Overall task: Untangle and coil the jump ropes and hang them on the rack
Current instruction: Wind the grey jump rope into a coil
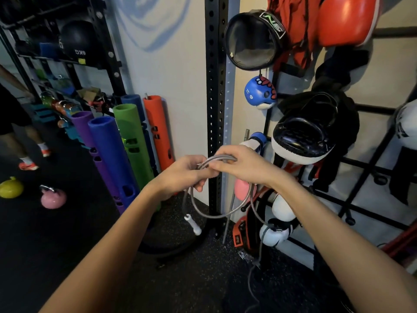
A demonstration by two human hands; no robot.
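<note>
Through the head camera, both hands meet at chest height. The left hand [182, 175] has its fingers curled round several gathered strands of the grey jump rope [223, 158]. The right hand [239, 164], just beside it and touching it, pinches the same strands from above.

Below the hands the rope hangs in loose loops. Its white handle [192, 224] dangles under the left hand, and one strand trails down from the right hand to the dark floor.

Just beyond the hands stands a black perforated post [215, 86]. The wall rack [379, 107], laden with boxing pads and gloves, is to the right of the right hand. Coloured foam tubes [126, 141] lean left of the left hand, and a pink kettlebell [53, 197] sits farther left.
</note>
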